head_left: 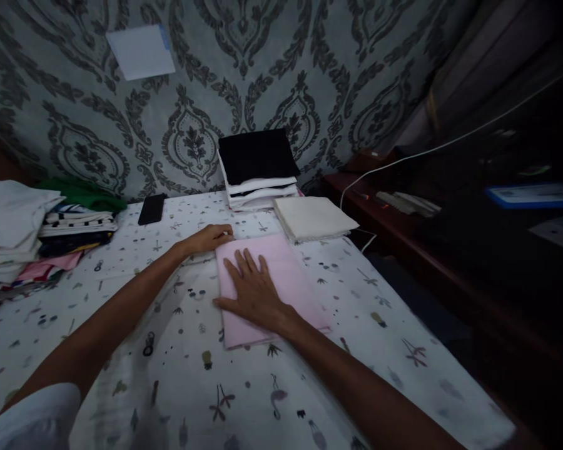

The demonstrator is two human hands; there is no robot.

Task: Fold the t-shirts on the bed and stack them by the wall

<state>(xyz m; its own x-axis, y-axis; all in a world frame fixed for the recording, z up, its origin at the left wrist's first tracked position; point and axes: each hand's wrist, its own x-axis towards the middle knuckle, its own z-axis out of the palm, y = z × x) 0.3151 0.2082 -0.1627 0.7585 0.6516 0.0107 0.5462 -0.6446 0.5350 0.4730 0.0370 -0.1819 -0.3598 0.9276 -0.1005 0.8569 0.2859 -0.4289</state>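
Resting palm down on the folded pink cloth point(288, 275) with the right hand point(253, 294), with fingers spread wide and gripping nothing. Reaching the cloth's far left corner with the left hand point(209, 239), with fingers curled in; impossible to tell whether pinching the fabric or only lying against it. Lying flat around the middle of the printed sheet point(192, 381). Probably light, soft and limp, with little to break; likely to crease or shift between layers if dragged by one corner. Best held by opposite folded edges, with all layers caught together, especially at the near edge.

Hemmed in at the far right by the cream folded cloth point(316, 217), just beside the corner, and farther off by the stack with a black top point(258, 157). Roomier on the near side and leftward, toward the dark phone point(152, 209) and the clothes pile point(9, 225). Bounded on the right by the sheet's slanting edge, with a dark red table point(351, 187) and thin white cable point(426, 152) beyond
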